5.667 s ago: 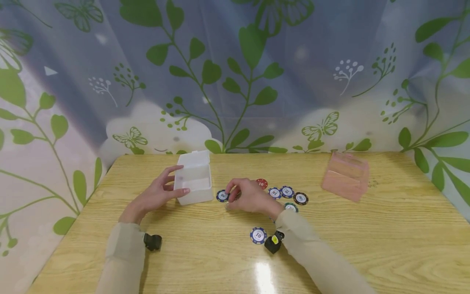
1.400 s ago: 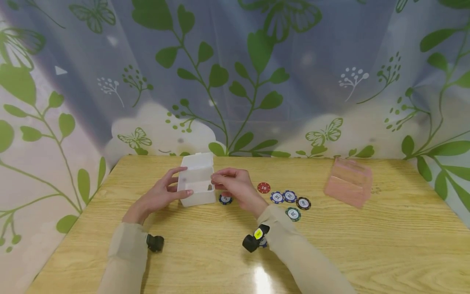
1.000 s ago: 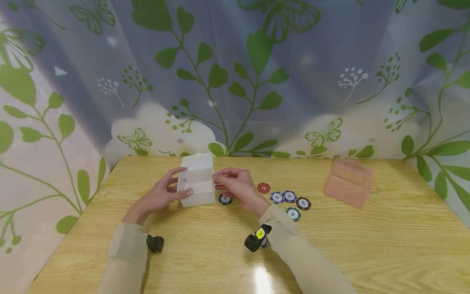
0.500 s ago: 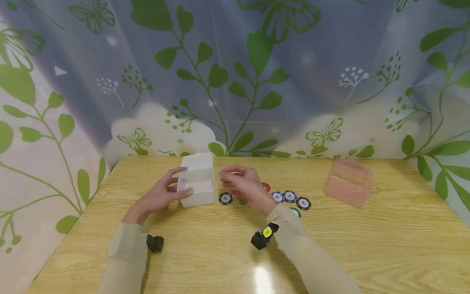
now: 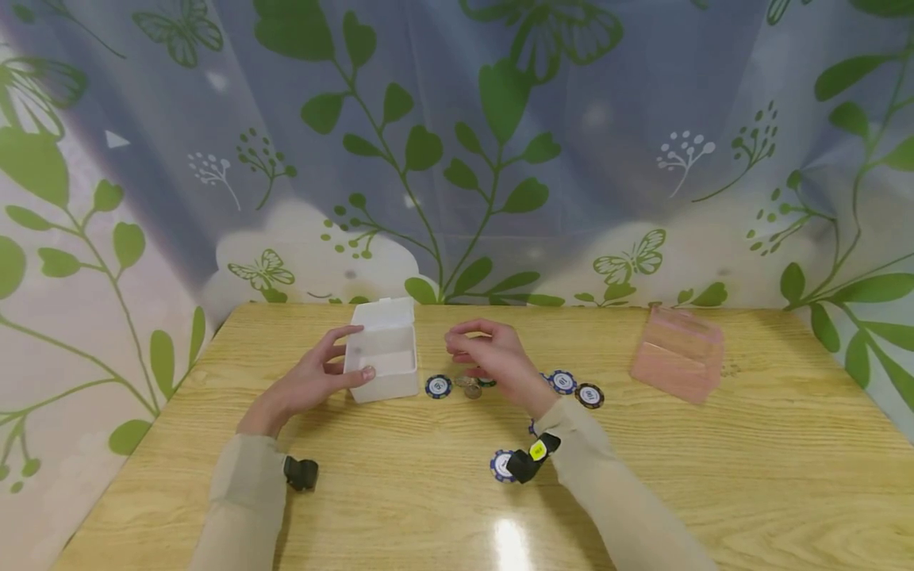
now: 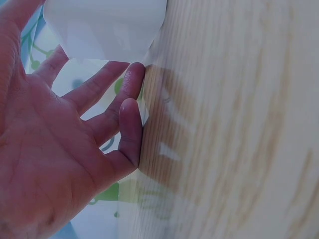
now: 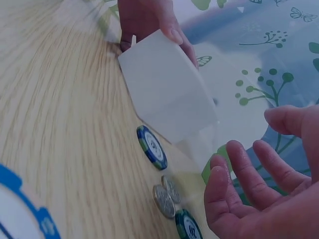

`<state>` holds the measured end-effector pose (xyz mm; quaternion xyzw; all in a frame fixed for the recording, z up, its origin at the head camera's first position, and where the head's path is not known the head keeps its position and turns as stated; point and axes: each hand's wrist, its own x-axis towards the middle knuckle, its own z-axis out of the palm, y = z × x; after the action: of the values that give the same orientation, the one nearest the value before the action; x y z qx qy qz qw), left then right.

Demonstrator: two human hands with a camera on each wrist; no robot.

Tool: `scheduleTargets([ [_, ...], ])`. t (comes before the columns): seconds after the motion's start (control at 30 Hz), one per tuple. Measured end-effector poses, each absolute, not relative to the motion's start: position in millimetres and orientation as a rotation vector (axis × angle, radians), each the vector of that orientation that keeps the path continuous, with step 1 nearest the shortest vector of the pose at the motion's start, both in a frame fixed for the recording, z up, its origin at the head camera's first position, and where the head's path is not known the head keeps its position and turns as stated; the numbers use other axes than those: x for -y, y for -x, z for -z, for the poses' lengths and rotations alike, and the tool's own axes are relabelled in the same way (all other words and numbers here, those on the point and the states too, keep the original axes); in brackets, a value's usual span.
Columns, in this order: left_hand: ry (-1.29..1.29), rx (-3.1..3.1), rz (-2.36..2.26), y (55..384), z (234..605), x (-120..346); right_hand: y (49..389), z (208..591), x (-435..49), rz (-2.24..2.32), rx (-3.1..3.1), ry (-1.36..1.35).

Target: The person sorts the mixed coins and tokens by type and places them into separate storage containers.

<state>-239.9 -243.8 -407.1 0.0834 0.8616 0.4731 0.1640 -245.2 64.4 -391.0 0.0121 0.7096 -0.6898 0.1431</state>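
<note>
The right hand point(image 5: 496, 354) has just moved away from the white plastic box point(image 5: 385, 385) with its lid up. A moment ago its fingers were at the box's right edge, with a small dark bit just inside. Now it hangs off to the right, not touching the box. Its fingers are loosely bent and a little spread, the thumb is apart from them, and I see nothing held. So the small bit was likely let go in the box, though I cannot make it out in there, and the right hand looks free.

The left hand point(image 5: 314, 373) has stayed put. It grips the box, thumb on the front rim and a finger near the back left corner, so the box sits steady on the light wooden table point(image 5: 400, 492).

Two round silvery coins point(image 7: 163, 200) now show below the right hand, close together. They lie between a round blue-edged chip point(image 5: 439, 386), just beside the box, and a round green-edged chip point(image 7: 189, 226). All of these are outside the box. A pink see-through plastic case point(image 5: 678, 349) is well apart, to the right.
</note>
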Motion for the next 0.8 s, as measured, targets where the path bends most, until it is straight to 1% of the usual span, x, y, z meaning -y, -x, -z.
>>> scheduleTargets([
  [0.47,-0.252,-2.448,-1.357,240,407,245,246,396,-79,1.975,-2.033,-0.104],
  [0.63,-0.262,-2.449,-1.356,239,407,243,248,400,-83,1.973,-2.16,-0.034],
  [0.8,-0.254,-2.446,-1.352,238,406,243,248,404,-91,1.802,-2.314,0.06],
])
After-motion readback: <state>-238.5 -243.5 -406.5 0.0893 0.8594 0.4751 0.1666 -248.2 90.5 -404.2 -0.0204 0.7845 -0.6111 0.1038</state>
